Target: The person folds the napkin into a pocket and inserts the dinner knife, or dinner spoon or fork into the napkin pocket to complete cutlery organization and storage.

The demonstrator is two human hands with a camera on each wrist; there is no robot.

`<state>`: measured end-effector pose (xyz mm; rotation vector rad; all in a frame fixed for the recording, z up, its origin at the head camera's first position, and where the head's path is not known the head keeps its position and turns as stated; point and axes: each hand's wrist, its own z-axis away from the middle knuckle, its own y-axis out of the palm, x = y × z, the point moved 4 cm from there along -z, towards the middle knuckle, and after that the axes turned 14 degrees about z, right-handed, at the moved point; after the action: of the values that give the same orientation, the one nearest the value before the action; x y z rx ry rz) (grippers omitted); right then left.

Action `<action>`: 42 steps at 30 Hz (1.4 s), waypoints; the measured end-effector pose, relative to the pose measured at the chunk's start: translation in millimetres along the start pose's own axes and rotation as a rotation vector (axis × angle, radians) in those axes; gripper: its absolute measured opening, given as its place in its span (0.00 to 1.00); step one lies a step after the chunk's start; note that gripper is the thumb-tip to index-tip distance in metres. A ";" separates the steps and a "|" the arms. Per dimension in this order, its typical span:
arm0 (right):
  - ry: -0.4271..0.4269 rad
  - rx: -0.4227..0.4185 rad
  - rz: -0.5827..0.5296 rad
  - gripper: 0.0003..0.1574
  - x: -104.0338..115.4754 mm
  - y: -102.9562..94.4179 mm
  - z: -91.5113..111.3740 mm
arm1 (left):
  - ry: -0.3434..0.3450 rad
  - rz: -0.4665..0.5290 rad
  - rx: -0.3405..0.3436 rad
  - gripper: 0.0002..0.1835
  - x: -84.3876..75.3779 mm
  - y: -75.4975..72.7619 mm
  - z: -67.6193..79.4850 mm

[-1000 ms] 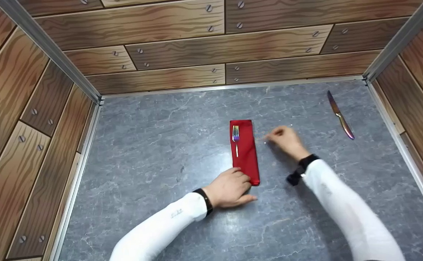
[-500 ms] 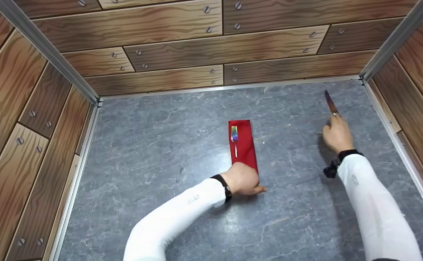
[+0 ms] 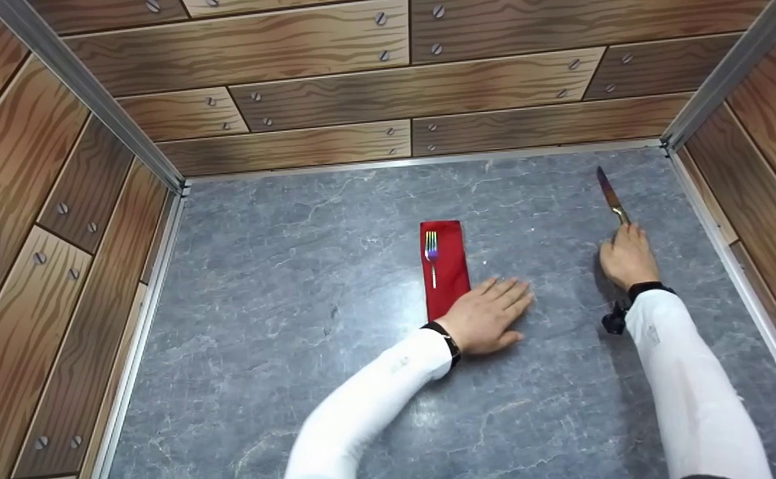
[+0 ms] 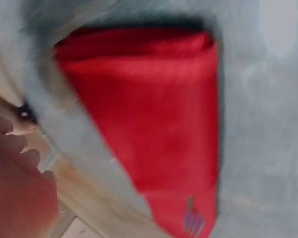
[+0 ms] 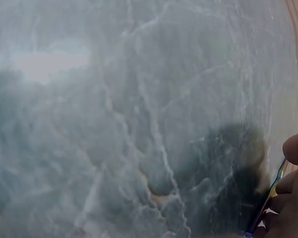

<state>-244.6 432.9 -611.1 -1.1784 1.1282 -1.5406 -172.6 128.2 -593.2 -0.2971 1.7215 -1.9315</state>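
A red folded napkin (image 3: 446, 263) lies lengthwise on the grey marbled tabletop, with a rainbow-coloured fork (image 3: 432, 253), tines to the back, on its far half. My left hand (image 3: 484, 316) hovers with straight fingers across the napkin's near right end, hiding part of it. In the left wrist view, the napkin's thick folded end faces the camera, apart from the fingers (image 4: 32, 157). At the right, my right hand (image 3: 629, 256) grips a rainbow-coloured table knife (image 3: 607, 189) by its handle. Its blade points to the back; the fingers cover the handle's near end.
Wood-patterned panels (image 3: 321, 106) wall off the back and both sides. Metal strips (image 3: 148, 293) run along the tabletop's edges. The knife lies near the back right corner, close to the right wall (image 3: 754, 166). Grey tabletop (image 3: 281, 266) stretches left of the napkin.
My right hand has moved right from beside the napkin to the knife and taken its handle, then slid slightly nearer along it. My left hand has shifted right across the napkin, fingers now straight.
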 end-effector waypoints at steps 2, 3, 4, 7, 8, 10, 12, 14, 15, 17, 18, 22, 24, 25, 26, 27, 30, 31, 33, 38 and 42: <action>-0.010 -0.012 0.005 0.42 0.6 1.4 1.9 | -0.027 0.010 -0.003 0.40 2.0 6.8 -5.1; -0.015 -0.014 0.002 0.42 1.7 2.2 3.1 | -0.042 0.015 -0.003 0.40 3.3 9.4 -7.2; -0.020 -0.021 0.000 0.41 4.0 3.1 4.7 | -0.055 0.016 -0.004 0.40 4.5 11.5 -8.8; -0.035 -0.029 -0.007 0.41 12.9 7.5 10.7 | -0.080 0.026 -0.001 0.40 8.0 15.1 -11.3; -0.042 -0.030 -0.007 0.41 17.3 9.2 13.6 | -0.084 0.028 0.001 0.40 9.1 16.2 -11.7; -0.058 -0.042 0.001 0.41 28.3 13.1 20.8 | -0.091 0.036 0.005 0.40 10.7 17.4 -11.4; -0.081 -0.059 0.017 0.41 40.7 16.4 30.3 | -0.094 0.040 0.008 0.39 12.3 18.1 -10.5; -0.111 -0.083 0.024 0.41 55.8 20.0 39.6 | -0.097 0.036 0.006 0.39 15.1 18.5 -8.4; -0.126 -0.098 0.029 0.40 63.6 21.6 44.9 | -0.100 0.032 0.002 0.38 16.2 18.4 -7.3; -0.152 -0.110 0.043 0.41 78.7 24.5 55.9 | -0.103 0.031 -0.003 0.37 18.7 18.5 -5.2; -0.158 -0.100 0.042 0.41 85.8 26.1 61.6 | -0.104 0.031 -0.006 0.37 19.9 18.9 -4.3; -0.159 -0.005 0.038 0.41 111.9 31.2 84.3 | -0.103 0.013 -0.021 0.36 23.6 19.3 1.0; -0.152 0.045 0.043 0.41 123.1 32.7 95.3 | -0.097 -0.005 -0.025 0.35 24.8 18.7 3.4; -0.153 0.054 0.049 0.41 127.9 32.7 99.3 | -0.094 -0.012 -0.026 0.36 25.4 18.2 4.4; -0.153 0.065 0.053 0.40 132.0 31.6 102.6 | -0.092 -0.019 -0.026 0.36 25.9 17.6 4.8; -0.154 0.059 0.053 0.39 134.9 29.9 104.2 | -0.091 -0.023 -0.024 0.36 26.3 16.9 4.9; -0.154 0.002 0.029 0.29 137.2 21.4 97.6 | -0.093 -0.023 -0.016 0.36 26.2 14.6 2.8; -0.154 -0.024 0.010 0.26 136.0 18.0 92.3 | -0.094 -0.023 -0.013 0.35 25.6 14.2 1.7; -0.141 -0.062 -0.029 0.21 131.8 12.8 78.8 | -0.093 -0.019 -0.007 0.35 23.5 14.7 -1.0; -0.104 -0.033 -0.032 0.19 125.7 10.4 48.4 | -0.074 -0.006 0.003 0.35 15.5 19.5 -7.0; -0.081 0.043 0.015 0.17 129.5 10.1 34.8 | -0.061 0.000 0.000 0.35 12.2 22.1 -7.5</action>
<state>-232.2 300.5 -591.1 -1.1902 1.0431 -1.4855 -181.2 127.2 -618.1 -0.3527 1.6823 -1.9021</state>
